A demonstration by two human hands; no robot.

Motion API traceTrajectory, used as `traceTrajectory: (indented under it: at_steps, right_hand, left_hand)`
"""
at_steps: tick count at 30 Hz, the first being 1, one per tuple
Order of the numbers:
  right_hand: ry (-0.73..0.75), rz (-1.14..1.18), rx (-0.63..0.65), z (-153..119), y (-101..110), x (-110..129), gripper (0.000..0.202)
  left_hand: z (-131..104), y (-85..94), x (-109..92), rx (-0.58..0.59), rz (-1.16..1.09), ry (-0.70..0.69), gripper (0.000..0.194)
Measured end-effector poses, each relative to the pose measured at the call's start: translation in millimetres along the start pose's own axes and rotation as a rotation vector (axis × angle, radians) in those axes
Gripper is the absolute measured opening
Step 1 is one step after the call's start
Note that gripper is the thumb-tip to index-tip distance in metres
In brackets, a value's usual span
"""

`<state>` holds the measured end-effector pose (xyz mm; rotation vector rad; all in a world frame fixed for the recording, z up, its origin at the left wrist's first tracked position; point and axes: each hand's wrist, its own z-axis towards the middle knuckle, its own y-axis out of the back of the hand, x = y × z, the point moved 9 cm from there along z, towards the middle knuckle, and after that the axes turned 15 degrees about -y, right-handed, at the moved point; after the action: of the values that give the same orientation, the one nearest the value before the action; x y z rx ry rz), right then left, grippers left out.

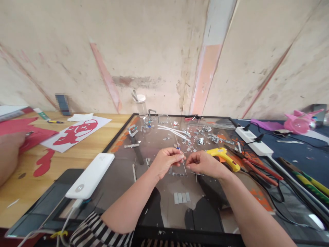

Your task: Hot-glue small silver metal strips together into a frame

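Note:
Over the dark glass tabletop [164,212], my left hand [167,160] pinches a thin pale wire [177,139] between thumb and fingertips. The wire runs slanting, its upper end toward the back of the table and its lower end below my fingers. Close beside it, my right hand [204,163] has its thumb and fingers pressed together near the wire's lower part. Whatever sits in those right fingertips is too small to make out. Several small grey strips [181,198] lie in a row nearer to me. White sticks [174,131] and grey scraps [205,137] are scattered beyond my hands.
A yellow glue gun [226,159], red-handled pliers [262,169] and a white power strip [254,141] lie at right. A white power bank [91,175] is at left. Another person's hand [10,151] rests by red paper [31,132]. A lidded jar [141,105] stands behind.

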<state>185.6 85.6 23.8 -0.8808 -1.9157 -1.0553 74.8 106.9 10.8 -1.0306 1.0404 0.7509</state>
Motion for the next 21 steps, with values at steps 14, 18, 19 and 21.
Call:
traceTrajectory:
  at_steps: [14,18,19,21]
  right_hand:
    - [-0.011,0.166,0.013,6.0,-9.9,-1.6,0.019]
    - [-0.009,0.171,-0.009,4.3,-2.0,-2.8,0.019]
    - [-0.002,0.174,-0.026,3.2,2.9,-2.5,0.019]
    - [0.027,0.201,-0.100,0.2,16.9,-0.6,0.020]
  left_hand:
    - [0.7,0.3,-6.1,-0.010,-0.005,-0.015,0.019]
    - [0.4,0.7,-5.1,-0.004,0.025,-0.021,0.020]
    - [0.1,0.2,-5.5,0.007,0.041,-0.029,0.020]
    - [-0.5,-1.8,-7.3,0.038,0.090,-0.048,0.020]
